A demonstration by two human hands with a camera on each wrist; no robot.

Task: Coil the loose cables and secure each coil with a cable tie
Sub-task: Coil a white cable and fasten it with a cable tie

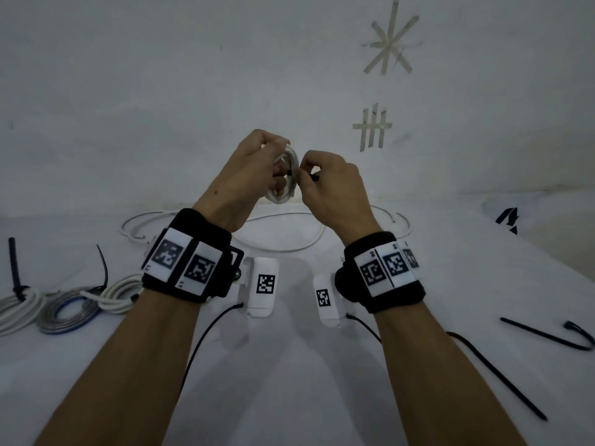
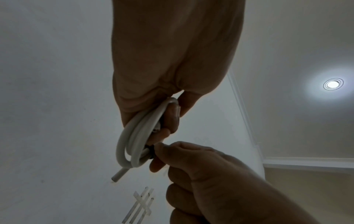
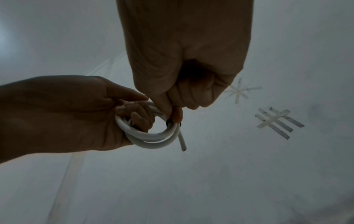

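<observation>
While my left hand (image 1: 249, 165) holds the small white cable coil (image 1: 285, 178) up above the bench (image 1: 450, 284), my right hand (image 1: 328, 185) works a black cable tie (image 1: 302, 174) round its side.

My left fingers (image 3: 141, 116) are curled through the coil's loops; my right fingertips (image 3: 175, 116) pinch the tie where it crosses the strands, its tail poking out past my knuckles. I judge this as the cinching step: next I need to pull the tail snug without letting the loops spring apart, and the coil's free end (image 3: 182, 142) sticks out just by the tie. Three tied coils (image 1: 64, 304) lie at the left, a loose white cable (image 1: 283, 246) sprawls beyond my wrists, and spare ties (image 1: 547, 336) wait at the right, well apart from my hands.
</observation>
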